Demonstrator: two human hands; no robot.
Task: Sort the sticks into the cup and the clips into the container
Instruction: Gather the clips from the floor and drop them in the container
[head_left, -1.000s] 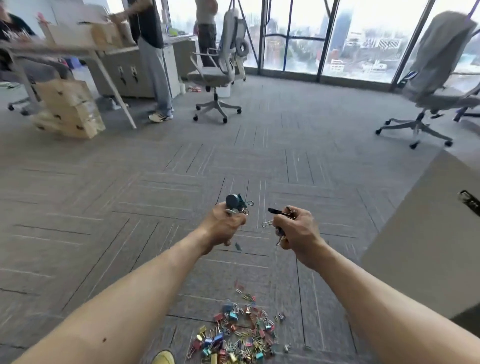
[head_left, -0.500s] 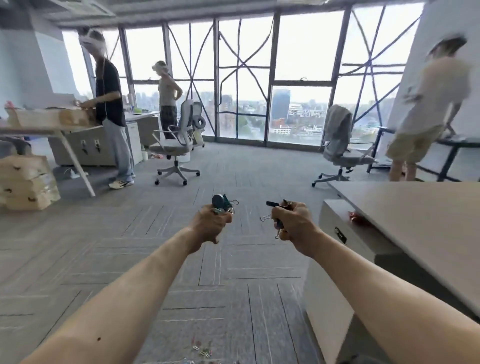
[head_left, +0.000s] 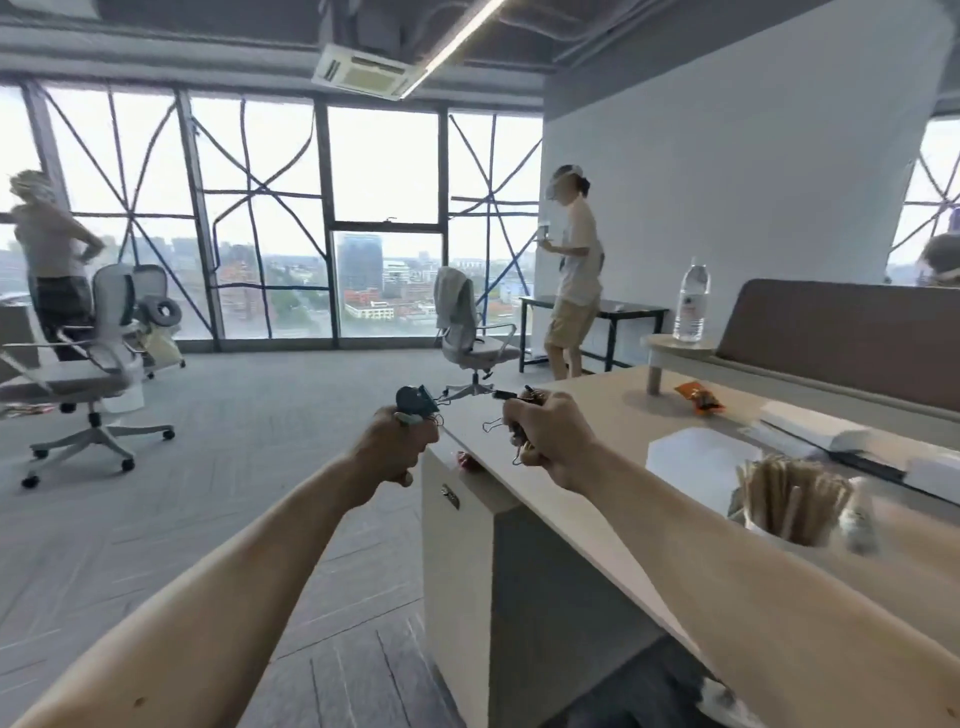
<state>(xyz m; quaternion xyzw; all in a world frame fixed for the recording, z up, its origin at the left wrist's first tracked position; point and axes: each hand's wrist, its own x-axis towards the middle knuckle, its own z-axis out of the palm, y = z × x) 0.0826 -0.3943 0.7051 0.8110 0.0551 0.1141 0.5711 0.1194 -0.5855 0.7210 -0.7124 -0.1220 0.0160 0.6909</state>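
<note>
Left grip (head_left: 397, 441) is curled tight around a bunch of clips (head_left: 414, 401), just off the tabletop's (head_left: 623, 410) left edge. Right grip (head_left: 550, 436) pinches more clips (head_left: 492, 427) above the tabletop. On the tabletop stand a white container (head_left: 696, 457) and a cup (head_left: 774, 532) full of sticks (head_left: 789, 493).

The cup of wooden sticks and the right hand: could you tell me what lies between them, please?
In the head view, a white hexagonal container on the pale desk lies between right hand and cup.

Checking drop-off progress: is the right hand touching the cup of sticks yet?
Apart. Head view shows the right hand gripping clips, with bare desk between it and the cup.
</note>
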